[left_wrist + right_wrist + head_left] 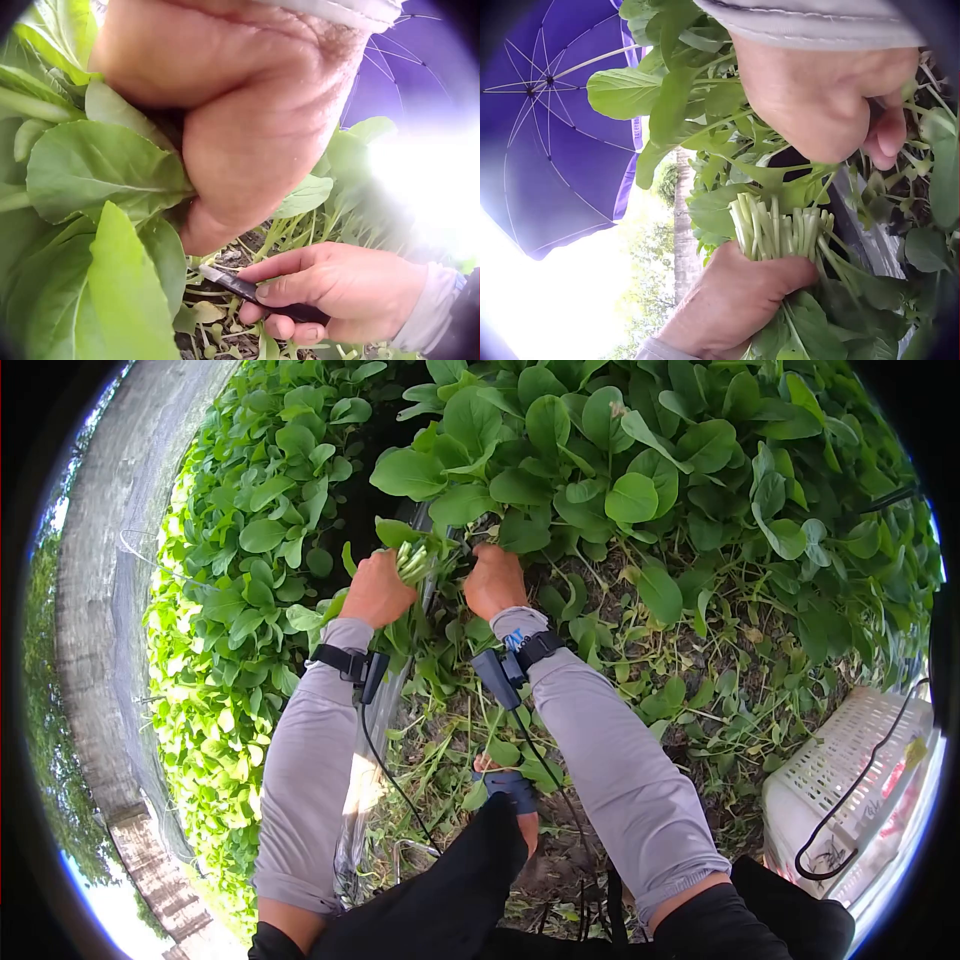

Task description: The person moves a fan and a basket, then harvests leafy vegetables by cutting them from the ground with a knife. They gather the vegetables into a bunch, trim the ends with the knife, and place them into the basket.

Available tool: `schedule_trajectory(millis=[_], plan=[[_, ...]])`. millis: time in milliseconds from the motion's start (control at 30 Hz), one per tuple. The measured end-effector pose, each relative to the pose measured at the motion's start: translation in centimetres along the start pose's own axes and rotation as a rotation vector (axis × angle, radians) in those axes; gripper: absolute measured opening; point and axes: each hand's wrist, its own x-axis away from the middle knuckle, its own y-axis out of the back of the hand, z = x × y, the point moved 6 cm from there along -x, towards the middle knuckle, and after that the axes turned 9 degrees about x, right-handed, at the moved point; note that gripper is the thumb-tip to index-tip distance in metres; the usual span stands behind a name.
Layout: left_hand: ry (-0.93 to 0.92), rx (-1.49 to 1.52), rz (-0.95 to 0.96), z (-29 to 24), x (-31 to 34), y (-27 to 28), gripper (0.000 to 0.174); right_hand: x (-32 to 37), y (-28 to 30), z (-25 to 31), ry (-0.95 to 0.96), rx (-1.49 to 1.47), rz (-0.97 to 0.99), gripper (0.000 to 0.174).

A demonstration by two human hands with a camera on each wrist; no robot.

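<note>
My left hand [379, 589] grips a bunch of leafy greens, whose pale cut stems [780, 229] stick up past the thumb in the right wrist view. The bunch's broad leaves [101, 169] spread beside that hand in the left wrist view. My right hand [495, 580] holds a small knife [259, 294] by its dark handle, fingers curled round it. Its short blade points toward the left hand, low among the stems near the soil. Standing greens [630, 470] rise just beyond both hands.
A dense row of greens [270, 530] grows at left, beside plastic sheeting [365, 810]. Cut stubble and loose leaves [640, 670] cover the soil at right. A white perforated crate [850, 760] stands at lower right. A purple umbrella [562, 142] shows in the right wrist view.
</note>
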Motion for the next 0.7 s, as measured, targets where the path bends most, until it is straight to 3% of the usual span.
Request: schedule_trajectory(millis=[133, 200, 233, 300, 400, 433, 467, 600, 700], plan=[[0.006, 0.002, -0.005, -0.4, 3.0, 1.7, 0.04, 2.1, 0.4, -0.8, -0.001, -0.053, -0.128, 0.029], [-0.012, 0.083, 0.003, -0.6, 4.9, 2.4, 0.037, 6.0, -0.4, -1.7, -0.671, -1.086, 0.243, 0.023], [-0.023, 0.15, 0.029, -1.8, 6.2, 3.3, 0.035, 7.3, -0.1, -1.7, -0.672, -1.087, 0.238, 0.023], [-0.039, 0.215, 0.057, -3.8, 8.3, 5.0, 0.032, 9.2, 0.4, 0.0, -0.573, -1.581, 0.28, 0.018], [-0.035, 0.358, 0.101, -5.4, 11.0, 5.6, 0.031, 11.2, 0.2, 1.7, -0.666, -1.769, 0.315, 0.016], [-0.042, 0.405, 0.106, -5.7, 11.7, 5.6, 0.032, 11.3, 0.1, 2.0, -0.593, -1.841, 0.267, 0.019], [-0.049, 0.451, 0.109, -5.9, 12.3, 5.6, 0.033, 11.7, 0.1, 2.1, -0.589, -1.842, 0.273, 0.019], [-0.008, 0.678, 0.223, -7.0, 14.4, 5.6, 0.049, 12.1, 5.5, 1.6, -0.447, -1.591, -0.068, 0.023], [0.036, 0.75, 0.233, -6.4, 15.6, 6.8, 0.054, 12.6, 13.0, -0.4, -0.286, -1.058, -0.375, 0.028]])
